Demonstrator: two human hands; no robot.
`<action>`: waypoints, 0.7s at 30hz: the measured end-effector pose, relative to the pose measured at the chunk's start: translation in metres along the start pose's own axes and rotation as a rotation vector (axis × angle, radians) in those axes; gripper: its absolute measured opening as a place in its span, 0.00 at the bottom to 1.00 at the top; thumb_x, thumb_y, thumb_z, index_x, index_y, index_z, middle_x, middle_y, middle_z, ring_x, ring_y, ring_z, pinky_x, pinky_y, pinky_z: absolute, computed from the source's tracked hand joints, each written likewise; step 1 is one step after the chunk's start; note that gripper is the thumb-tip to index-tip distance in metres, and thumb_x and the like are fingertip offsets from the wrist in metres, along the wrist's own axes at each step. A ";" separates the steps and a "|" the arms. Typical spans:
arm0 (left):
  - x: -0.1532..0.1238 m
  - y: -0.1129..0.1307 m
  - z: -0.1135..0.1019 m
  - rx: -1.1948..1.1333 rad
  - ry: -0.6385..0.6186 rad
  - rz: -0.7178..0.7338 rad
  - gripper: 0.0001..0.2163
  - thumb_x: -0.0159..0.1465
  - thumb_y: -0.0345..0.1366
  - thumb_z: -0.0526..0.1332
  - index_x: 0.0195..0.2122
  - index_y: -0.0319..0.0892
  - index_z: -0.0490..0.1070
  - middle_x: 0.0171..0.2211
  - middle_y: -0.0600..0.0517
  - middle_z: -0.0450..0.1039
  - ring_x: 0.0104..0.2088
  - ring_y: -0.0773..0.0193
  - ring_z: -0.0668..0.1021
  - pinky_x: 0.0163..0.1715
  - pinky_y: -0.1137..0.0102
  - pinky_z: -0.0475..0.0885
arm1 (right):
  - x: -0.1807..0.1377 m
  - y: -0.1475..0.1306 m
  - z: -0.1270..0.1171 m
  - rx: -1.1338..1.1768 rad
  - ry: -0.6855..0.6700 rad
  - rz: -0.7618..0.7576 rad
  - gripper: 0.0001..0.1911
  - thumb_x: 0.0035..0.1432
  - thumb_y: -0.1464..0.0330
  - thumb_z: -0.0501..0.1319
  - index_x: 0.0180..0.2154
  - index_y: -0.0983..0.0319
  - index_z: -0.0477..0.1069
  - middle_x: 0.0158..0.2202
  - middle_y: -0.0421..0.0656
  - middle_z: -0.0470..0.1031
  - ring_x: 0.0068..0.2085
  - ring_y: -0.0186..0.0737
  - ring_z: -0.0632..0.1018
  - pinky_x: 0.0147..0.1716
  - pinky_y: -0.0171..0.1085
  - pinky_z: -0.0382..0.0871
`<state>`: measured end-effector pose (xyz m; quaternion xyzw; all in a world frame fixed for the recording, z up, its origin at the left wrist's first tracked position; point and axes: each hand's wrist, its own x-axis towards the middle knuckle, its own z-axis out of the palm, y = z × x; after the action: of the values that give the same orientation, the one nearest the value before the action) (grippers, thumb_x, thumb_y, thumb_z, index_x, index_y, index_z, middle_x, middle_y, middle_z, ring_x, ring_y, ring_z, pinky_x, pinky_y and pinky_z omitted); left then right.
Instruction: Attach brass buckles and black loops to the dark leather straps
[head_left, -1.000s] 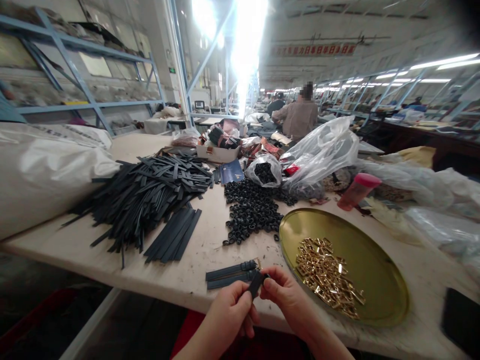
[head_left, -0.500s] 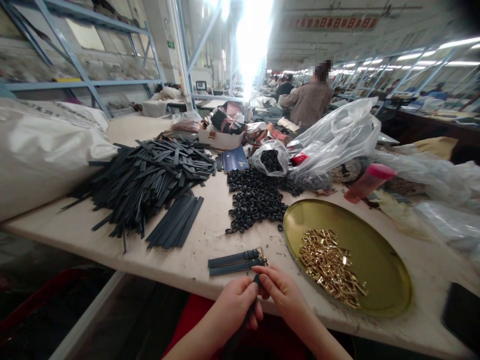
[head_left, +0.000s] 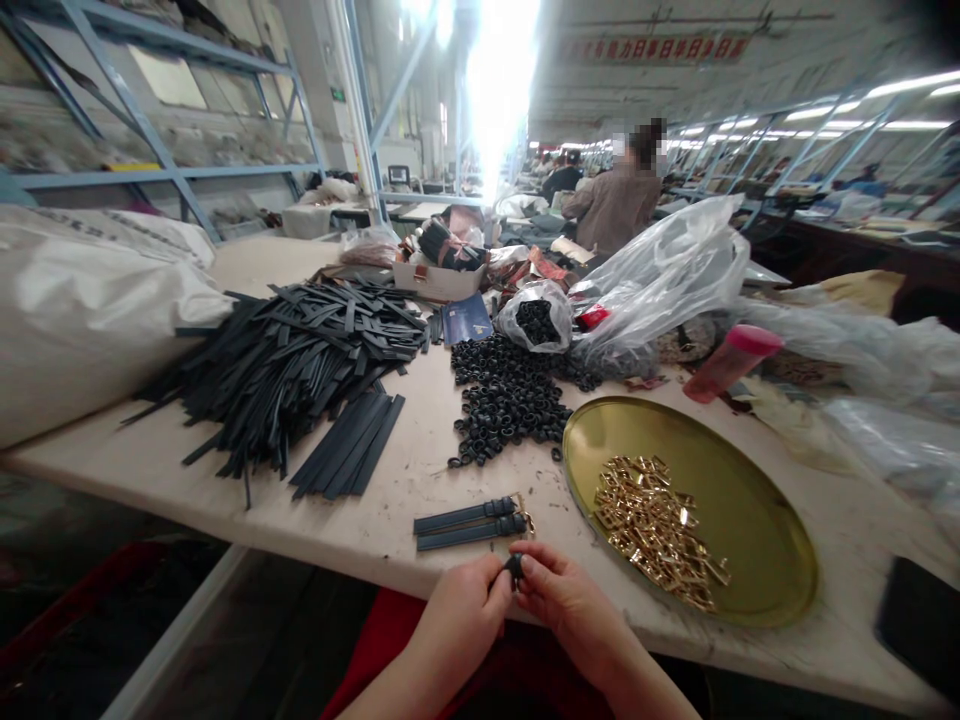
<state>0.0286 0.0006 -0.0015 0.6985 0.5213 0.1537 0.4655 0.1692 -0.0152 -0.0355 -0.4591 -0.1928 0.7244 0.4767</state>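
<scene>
My left hand (head_left: 459, 620) and my right hand (head_left: 568, 608) meet at the table's near edge, both pinched on the end of a dark strap (head_left: 514, 569); most of the strap is hidden below my hands. Just beyond my fingers lie two finished dark straps with gold buckles (head_left: 469, 524). A round gold tray (head_left: 757, 520) to the right holds a heap of gold buckles (head_left: 656, 527). Further back are a pile of small black loops (head_left: 506, 400) and a big heap of dark straps (head_left: 292, 360).
A large white sack (head_left: 82, 310) fills the left of the table. Clear plastic bags (head_left: 660, 280), a pink bottle (head_left: 724, 362) and boxes crowd the back. A black object (head_left: 919, 625) lies at the right edge. Another person (head_left: 615, 205) sits far behind.
The strap between my hands has dropped lower, so less of it shows above my fingers. My view has tilted slightly; the table's things have not moved.
</scene>
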 end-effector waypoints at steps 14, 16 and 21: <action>-0.012 -0.002 -0.011 -0.132 -0.117 0.005 0.16 0.61 0.39 0.50 0.48 0.42 0.65 0.35 0.48 0.75 0.34 0.60 0.75 0.34 0.71 0.67 | -0.006 0.000 -0.006 -0.272 0.064 -0.197 0.17 0.42 0.58 0.67 0.31 0.63 0.72 0.18 0.35 0.69 0.20 0.29 0.68 0.23 0.31 0.60; -0.009 -0.004 -0.012 -0.167 -0.045 0.032 0.20 0.61 0.41 0.50 0.53 0.41 0.60 0.40 0.46 0.74 0.40 0.57 0.74 0.42 0.69 0.65 | -0.001 0.007 0.002 -0.161 0.019 -0.145 0.19 0.38 0.58 0.68 0.30 0.63 0.70 0.19 0.35 0.69 0.18 0.28 0.67 0.20 0.30 0.60; 0.001 -0.016 -0.008 -0.225 -0.109 0.003 0.26 0.61 0.47 0.49 0.58 0.39 0.53 0.28 0.50 0.74 0.31 0.59 0.74 0.36 0.70 0.66 | 0.011 0.015 0.006 -0.124 -0.035 -0.141 0.22 0.35 0.55 0.69 0.28 0.63 0.67 0.16 0.33 0.66 0.15 0.27 0.65 0.17 0.29 0.58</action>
<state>0.0138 0.0060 -0.0108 0.6500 0.4735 0.1738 0.5684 0.1554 -0.0117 -0.0486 -0.4604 -0.2776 0.6835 0.4938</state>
